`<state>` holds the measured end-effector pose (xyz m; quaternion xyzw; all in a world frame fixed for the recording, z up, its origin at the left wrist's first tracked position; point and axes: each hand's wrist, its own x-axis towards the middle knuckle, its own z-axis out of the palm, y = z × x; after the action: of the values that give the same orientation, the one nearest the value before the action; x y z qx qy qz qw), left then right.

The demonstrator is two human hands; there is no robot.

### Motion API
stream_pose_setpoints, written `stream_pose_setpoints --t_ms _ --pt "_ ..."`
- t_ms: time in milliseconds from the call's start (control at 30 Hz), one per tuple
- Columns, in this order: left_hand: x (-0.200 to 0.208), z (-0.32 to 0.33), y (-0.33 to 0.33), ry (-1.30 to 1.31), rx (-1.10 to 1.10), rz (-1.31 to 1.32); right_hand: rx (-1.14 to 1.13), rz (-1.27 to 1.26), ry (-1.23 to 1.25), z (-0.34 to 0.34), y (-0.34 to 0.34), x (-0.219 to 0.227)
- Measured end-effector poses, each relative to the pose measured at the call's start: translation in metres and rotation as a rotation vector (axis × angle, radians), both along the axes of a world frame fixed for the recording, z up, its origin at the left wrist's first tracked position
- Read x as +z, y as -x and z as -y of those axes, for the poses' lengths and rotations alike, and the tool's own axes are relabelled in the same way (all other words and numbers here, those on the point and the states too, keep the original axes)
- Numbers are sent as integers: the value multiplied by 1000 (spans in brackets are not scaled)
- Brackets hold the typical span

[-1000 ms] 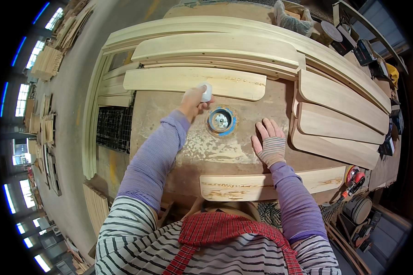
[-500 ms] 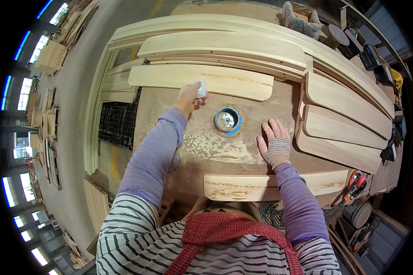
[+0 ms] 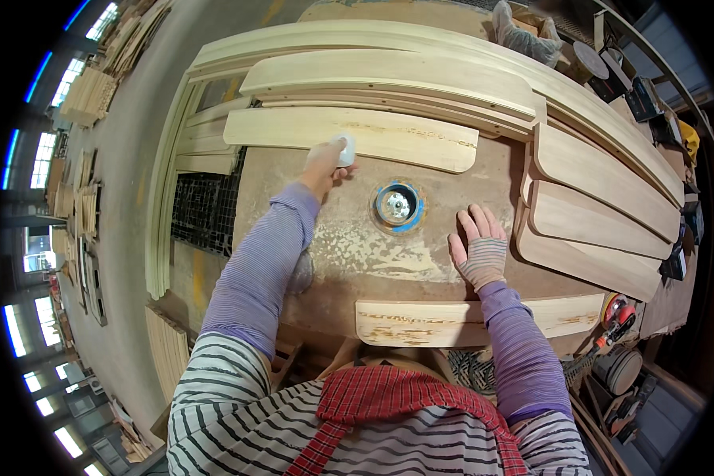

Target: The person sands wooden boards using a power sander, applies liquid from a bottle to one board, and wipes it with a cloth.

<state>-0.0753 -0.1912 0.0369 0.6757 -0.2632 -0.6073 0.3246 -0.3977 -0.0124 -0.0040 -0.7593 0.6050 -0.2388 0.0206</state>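
Observation:
My left hand [image 3: 323, 168] is closed round a small whitish, rounded piece [image 3: 345, 150], whose exact kind I cannot make out. Hand and piece are at the near edge of a long pale wooden board [image 3: 404, 136] with rounded corners and a line of brown marks. To the right of that hand stands a small round tin [image 3: 397, 205] with blue round its rim and a shiny inside. My right hand [image 3: 481, 244] rests on the worktable [image 3: 349, 254], fingers stretched, with a striped band across its palm. Under my right forearm lies another board [image 3: 420, 323] with brown patches.
Long boards [image 3: 389, 75] lie stacked along the far side. More rounded boards [image 3: 599, 210] overlap at the right. A round-headed power tool [image 3: 617, 313] sits by the right front corner. At the left is a black plastic crate [image 3: 202, 213]. Dried pale smears mark the tabletop.
My left hand has shifted slightly left along the board with the whitish piece still in it. My right hand stays put on the table. The whole view has moved a little.

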Motion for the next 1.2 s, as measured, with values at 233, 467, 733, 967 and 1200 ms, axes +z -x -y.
stream_pose_setpoints --t_ms 233,467,733,967,1200 --pt "-10 7 -22 30 13 21 15 -3 -1 1 0 4" --pt "-4 1 -8 26 52 8 16 -5 -44 0 -1 4" --pt "-14 14 -30 26 44 11 15 -2 -62 0 -1 5" --pt "-9 26 3 44 -37 0 18 6 -61 0 -1 5" --pt "-8 24 -3 60 29 2 18 -4 -56 0 -1 4"
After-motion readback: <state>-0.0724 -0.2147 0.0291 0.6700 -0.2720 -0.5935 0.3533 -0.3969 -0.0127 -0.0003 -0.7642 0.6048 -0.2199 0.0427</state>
